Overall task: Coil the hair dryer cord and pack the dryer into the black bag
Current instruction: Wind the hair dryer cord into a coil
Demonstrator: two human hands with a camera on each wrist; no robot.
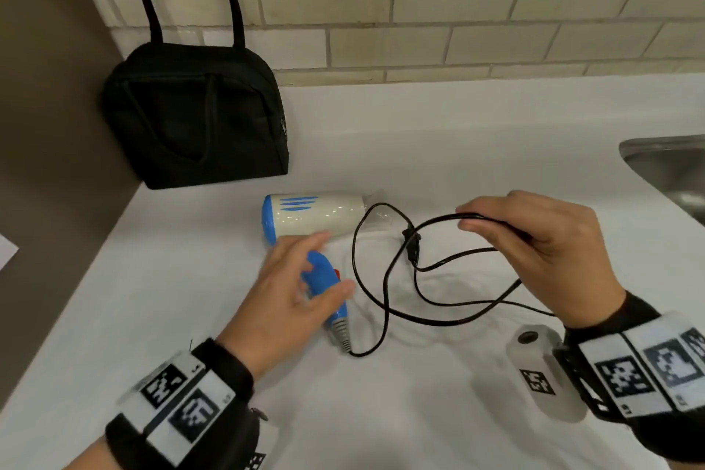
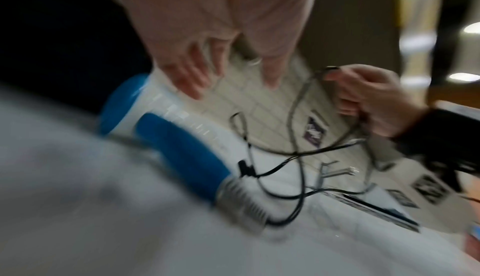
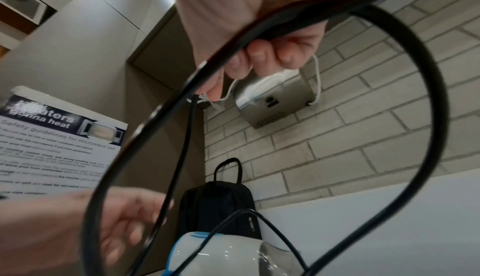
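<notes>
One hair dryer (image 1: pixel 316 216) lies on the white counter (image 1: pixel 457 126), barrel left-right with nozzle pointing right, before one black bag (image 1: pixel 194 114); the right hand (image 1: pixel 541 252) grips the looped cord (image 1: pixel 385 298), while the left hand (image 1: pixel 282 294) hovers open-fingered over the blue handle (image 1: pixel 324 279).

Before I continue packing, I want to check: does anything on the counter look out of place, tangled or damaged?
No damage shows. The black cord lies in loose crossing loops beside the hair dryer, only partly gathered in the right hand. The left hand is open over the blue handle. The black bag stands upright against the wall.
</notes>
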